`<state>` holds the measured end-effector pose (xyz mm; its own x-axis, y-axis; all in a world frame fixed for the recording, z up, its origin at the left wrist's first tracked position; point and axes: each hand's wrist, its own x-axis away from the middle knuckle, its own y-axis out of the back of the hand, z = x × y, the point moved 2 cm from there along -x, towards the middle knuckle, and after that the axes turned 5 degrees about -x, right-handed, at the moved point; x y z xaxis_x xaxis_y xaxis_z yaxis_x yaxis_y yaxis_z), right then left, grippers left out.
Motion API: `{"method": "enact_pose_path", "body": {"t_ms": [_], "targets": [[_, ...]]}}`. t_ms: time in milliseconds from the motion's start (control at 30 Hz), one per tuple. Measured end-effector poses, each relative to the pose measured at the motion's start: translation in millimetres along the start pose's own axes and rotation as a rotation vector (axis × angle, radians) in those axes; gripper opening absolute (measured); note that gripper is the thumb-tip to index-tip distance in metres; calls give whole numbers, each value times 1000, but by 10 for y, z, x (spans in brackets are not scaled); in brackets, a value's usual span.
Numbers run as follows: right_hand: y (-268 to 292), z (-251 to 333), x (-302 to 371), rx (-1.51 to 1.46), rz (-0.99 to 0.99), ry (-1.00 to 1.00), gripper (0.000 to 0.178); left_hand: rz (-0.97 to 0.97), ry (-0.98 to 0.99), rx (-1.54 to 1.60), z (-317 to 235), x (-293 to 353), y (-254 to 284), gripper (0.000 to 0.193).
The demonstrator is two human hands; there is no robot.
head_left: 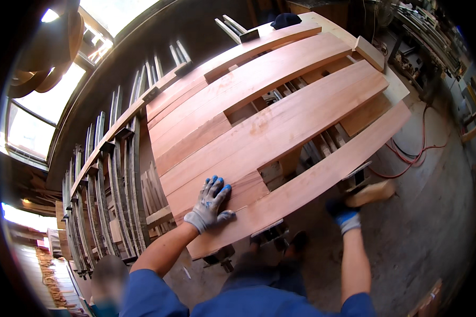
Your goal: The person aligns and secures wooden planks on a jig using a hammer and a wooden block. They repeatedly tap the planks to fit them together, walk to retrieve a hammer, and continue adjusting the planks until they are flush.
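A large assembly of pale reddish wooden boards (307, 113) lies in front of me, with long boards side by side and rectangular gaps between several of them. My left hand (210, 203), in a grey glove with blue fingertips, rests flat on its near left part, fingers spread. Off the near right edge, my gloved right hand (345, 215) is closed around a light wooden block (373, 193), partly blurred. Close beside that block, a metal clamp end (357, 177) sticks out from under the nearest board. The right fingers are mostly in shadow.
Several long metal bar clamps (122, 185) stand in a row along a wooden rail at the left. A dark cap (286, 21) lies at the far end. Red hose (422, 150) loops over the floor at right. Another person (109, 282) is at lower left.
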<state>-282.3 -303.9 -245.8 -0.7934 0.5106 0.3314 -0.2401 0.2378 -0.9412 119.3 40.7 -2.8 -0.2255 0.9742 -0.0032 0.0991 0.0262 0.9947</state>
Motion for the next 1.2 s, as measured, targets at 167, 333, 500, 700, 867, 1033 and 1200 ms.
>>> {"method": "enact_pose_path", "body": {"t_ms": [167, 333, 500, 700, 867, 1033, 1200], "targets": [[-1151, 1252, -290, 372, -419, 603, 76, -8, 3, 37, 13, -49, 7, 89], [-2992, 338, 500, 692, 219, 207, 89, -8, 16, 25, 4, 9, -6, 89], [-1392, -939, 660, 191, -250, -277, 115, -1, 20, 30, 17, -63, 30, 88], [-167, 451, -156, -53, -43, 117, 101, -18, -8, 38, 28, -118, 28, 88], [-1042, 1030, -113, 249, -489, 477, 98, 10, 20, 46, 7, -51, 41, 88], [-1296, 1037, 294, 652, -376, 777, 85, 19, 11, 55, -6, -123, 41, 90], [-2432, -699, 801, 1614, -45, 608, 61, 44, 43, 36, -6, -58, 10, 91]]}}
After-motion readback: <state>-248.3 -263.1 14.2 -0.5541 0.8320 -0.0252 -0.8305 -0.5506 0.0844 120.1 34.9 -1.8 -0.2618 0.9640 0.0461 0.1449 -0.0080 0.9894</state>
